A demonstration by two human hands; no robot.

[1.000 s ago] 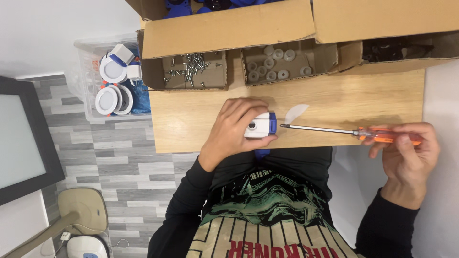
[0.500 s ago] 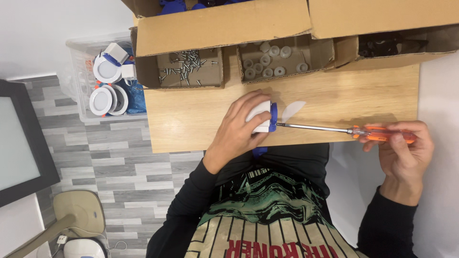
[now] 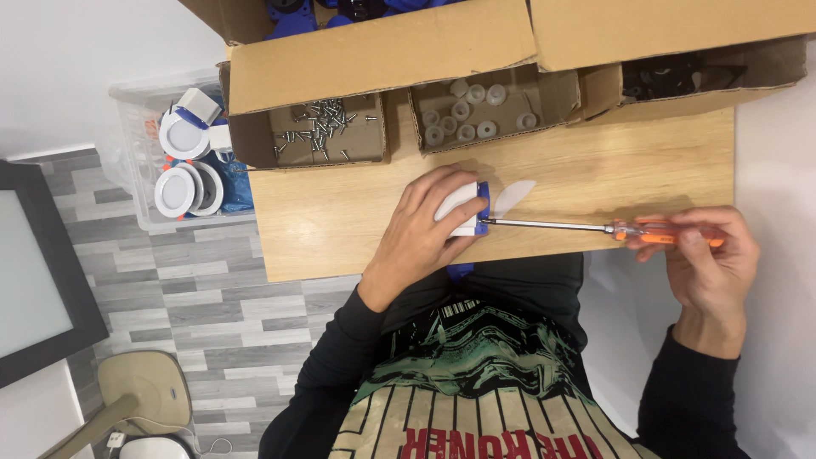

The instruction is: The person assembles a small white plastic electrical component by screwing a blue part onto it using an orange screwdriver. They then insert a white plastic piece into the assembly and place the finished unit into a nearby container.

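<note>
My left hand (image 3: 422, 234) wraps the small white and blue part (image 3: 463, 208) on the counter (image 3: 340, 221), my right hand (image 3: 705, 263) pinches the orange screwdriver (image 3: 595, 227), so I think I should keep the tip straight and press softly.

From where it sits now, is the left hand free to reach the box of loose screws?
Probably not right away: the left hand is wrapped around the white and blue part, steadying it against the screwdriver. The bare table up to the open screw box looks unobstructed otherwise.
</note>
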